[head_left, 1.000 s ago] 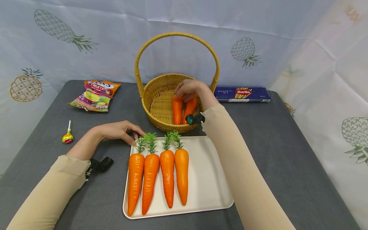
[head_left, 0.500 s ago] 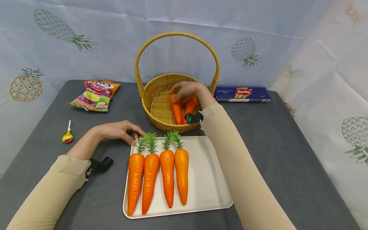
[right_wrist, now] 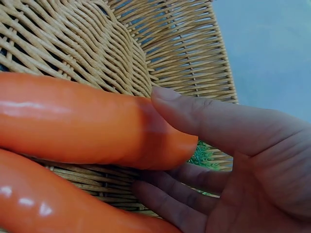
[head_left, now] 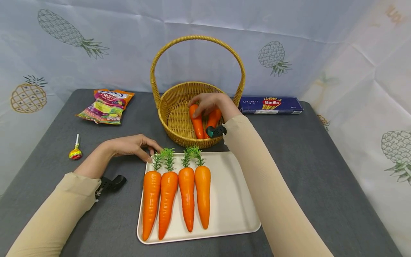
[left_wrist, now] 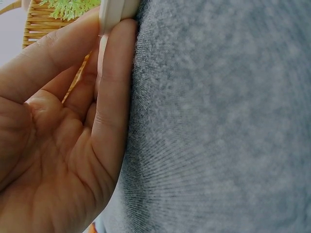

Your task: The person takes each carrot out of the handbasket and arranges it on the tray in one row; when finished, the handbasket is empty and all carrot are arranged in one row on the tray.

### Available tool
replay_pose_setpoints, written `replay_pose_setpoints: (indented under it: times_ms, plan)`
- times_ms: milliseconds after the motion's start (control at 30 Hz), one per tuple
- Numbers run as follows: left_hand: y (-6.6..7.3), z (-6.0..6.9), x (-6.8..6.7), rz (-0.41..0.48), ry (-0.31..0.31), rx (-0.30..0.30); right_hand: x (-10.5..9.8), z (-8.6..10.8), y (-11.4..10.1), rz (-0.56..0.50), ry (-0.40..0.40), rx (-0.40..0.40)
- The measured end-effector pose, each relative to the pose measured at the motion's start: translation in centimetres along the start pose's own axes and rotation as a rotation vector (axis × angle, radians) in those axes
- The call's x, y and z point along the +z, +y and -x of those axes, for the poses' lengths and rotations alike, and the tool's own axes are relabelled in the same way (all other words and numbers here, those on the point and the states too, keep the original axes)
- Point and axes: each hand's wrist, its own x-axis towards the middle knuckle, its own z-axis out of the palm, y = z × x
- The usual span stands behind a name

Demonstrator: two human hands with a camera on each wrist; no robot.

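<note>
Head: the right hand [head_left: 210, 102] grips the leftmost tapered, orange, plastic-looking carrot [head_left: 197, 126] in a round golden wicker basket [head_left: 179, 121]. Left wrist: the left hand [left_wrist: 63, 126] pinches a cream, rectangular, smooth tray [left_wrist: 112, 13] at its far-left corner. Right wrist: thumb and fingers curl round the carrot's thick end — well chosen, being probably light, stiff and (so shiny) slippery.

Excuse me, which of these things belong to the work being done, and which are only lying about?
Seem part of the work:
carrot, gripped by the right hand
second carrot, beside it
basket, around both
tray, its corner held by the left hand
four carrots on it

Seem only lying about:
candy bag
lollipop
spaghetti box
</note>
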Motion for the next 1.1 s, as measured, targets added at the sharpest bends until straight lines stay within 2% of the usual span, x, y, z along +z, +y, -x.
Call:
replay_pose_setpoints:
  times_ms: [267, 567, 933, 1100]
  plan:
    - [0.06, -0.03, 0.01, -0.008, 0.004, 0.004, 0.27, 0.28, -0.19, 0.042, 0.007, 0.028]
    - [0.02, 0.00, 0.01, -0.010, 0.005, 0.005, 0.29, 0.03, -0.17, 0.034, 0.025, 0.036]
    - [-0.06, -0.05, 0.01, -0.017, 0.003, 0.018, 0.33, -0.18, -0.08, 0.048, 0.054, 0.024]
    - [-0.18, -0.18, 0.02, -0.021, 0.009, 0.015, 0.32, -0.30, -0.06, 0.008, 0.046, 0.004]
